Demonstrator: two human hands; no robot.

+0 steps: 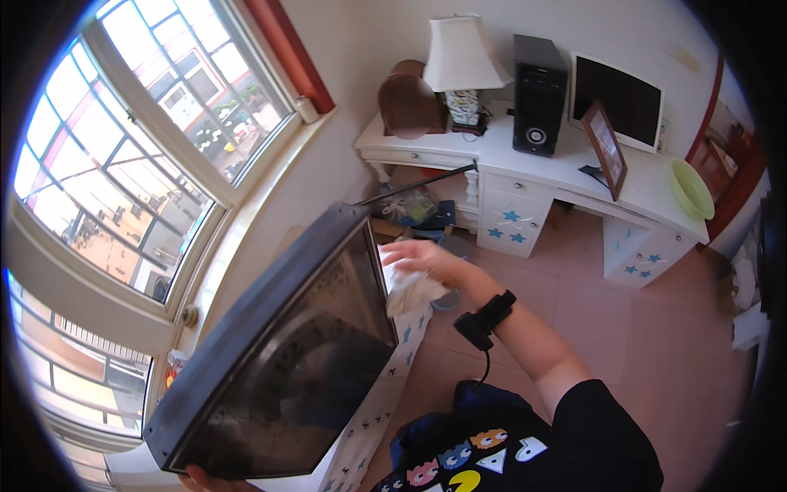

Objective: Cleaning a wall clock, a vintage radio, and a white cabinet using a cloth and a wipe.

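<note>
A large dark box-like panel with a glossy, reflective face (307, 344) stands tilted in front of me, above a white surface with blue stars. At its lower left corner my left hand (206, 483) grips the bottom edge; only some fingers show. My right hand (424, 261) is beside the panel's upper right edge, holding a crumpled whitish cloth (415, 292) that is slightly blurred. A black device is strapped to my right wrist, with a cable hanging from it.
Barred windows (154, 123) and a sill are on the left. A white desk (652, 203) at the back bears a lamp (464, 55), a black computer tower (539, 95), a monitor (618, 101), a picture frame (605, 147) and a green basin (692, 189). A dark rod (418, 183) rises behind the panel.
</note>
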